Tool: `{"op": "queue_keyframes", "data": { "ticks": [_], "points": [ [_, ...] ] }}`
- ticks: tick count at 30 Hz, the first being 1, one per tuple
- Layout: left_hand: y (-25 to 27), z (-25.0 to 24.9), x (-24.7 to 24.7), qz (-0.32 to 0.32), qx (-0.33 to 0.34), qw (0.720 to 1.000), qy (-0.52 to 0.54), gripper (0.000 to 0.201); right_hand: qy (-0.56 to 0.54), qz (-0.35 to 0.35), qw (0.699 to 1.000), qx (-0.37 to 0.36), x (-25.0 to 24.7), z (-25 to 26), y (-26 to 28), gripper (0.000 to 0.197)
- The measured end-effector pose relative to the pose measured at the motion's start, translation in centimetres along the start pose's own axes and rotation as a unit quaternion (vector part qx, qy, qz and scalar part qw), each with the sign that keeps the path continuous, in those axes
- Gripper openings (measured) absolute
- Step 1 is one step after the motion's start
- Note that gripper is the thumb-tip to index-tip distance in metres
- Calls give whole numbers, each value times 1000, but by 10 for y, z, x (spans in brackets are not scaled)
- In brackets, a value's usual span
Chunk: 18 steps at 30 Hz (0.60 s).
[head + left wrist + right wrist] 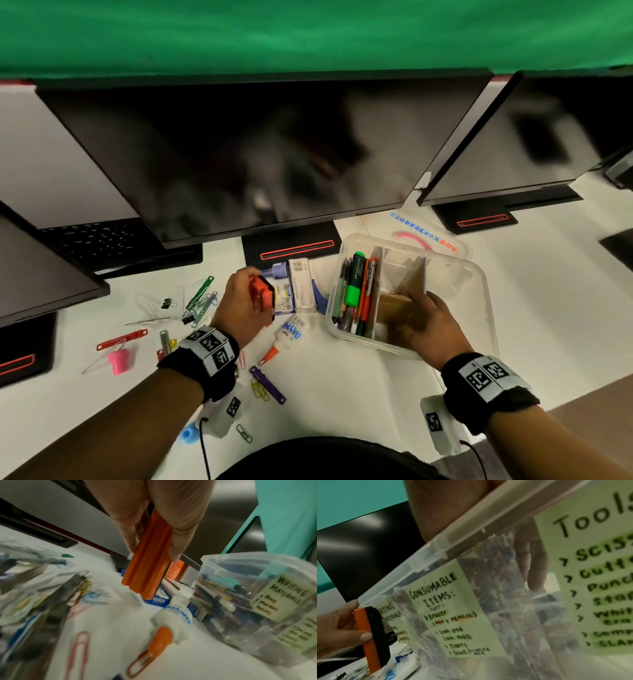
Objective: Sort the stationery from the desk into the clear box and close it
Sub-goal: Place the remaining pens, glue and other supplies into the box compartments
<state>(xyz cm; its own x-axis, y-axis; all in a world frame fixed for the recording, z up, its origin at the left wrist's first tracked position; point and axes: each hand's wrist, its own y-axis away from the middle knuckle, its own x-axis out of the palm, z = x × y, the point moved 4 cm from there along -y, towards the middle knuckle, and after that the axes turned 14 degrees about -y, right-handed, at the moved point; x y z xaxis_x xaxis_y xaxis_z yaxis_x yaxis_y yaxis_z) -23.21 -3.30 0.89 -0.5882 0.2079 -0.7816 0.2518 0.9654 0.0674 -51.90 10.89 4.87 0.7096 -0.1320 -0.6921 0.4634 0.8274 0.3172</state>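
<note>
My left hand (255, 291) grips an orange board eraser (262, 296) with a black felt face, lifted above the desk left of the clear box (486, 308). The left wrist view shows thumb and fingers pinching the eraser (147, 566) by its long sides. It also appears at the lower left of the right wrist view, eraser (368, 635). My right hand (416, 322) reaches over the box's near wall, and its straight fingers (534, 568) hang inside against a brown cardboard divider (394, 305). Pens and a green highlighter (354, 291) fill the left compartment.
The lid (424, 233) lies behind the box. A glue bottle (291, 334), small cartons (301, 287), binder clips, paper clips (200, 301) and a pink piece (118, 359) litter the desk on the left. Dark monitors (257, 154) stand along the back.
</note>
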Motion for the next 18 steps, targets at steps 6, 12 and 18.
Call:
{"op": "queue_keyframes", "data": {
  "ticks": [6,12,18],
  "points": [
    [8,-46,-24,38,91,995,3,86,3,-83,995,-61,-6,30,6,47],
    [21,-111,-23,73,223,972,-31,98,-176,35,975,-131,6,95,24,15],
    [29,-154,-12,74,285,955,-23,100,-200,-37,974,-98,-39,105,29,22]
  ]
}}
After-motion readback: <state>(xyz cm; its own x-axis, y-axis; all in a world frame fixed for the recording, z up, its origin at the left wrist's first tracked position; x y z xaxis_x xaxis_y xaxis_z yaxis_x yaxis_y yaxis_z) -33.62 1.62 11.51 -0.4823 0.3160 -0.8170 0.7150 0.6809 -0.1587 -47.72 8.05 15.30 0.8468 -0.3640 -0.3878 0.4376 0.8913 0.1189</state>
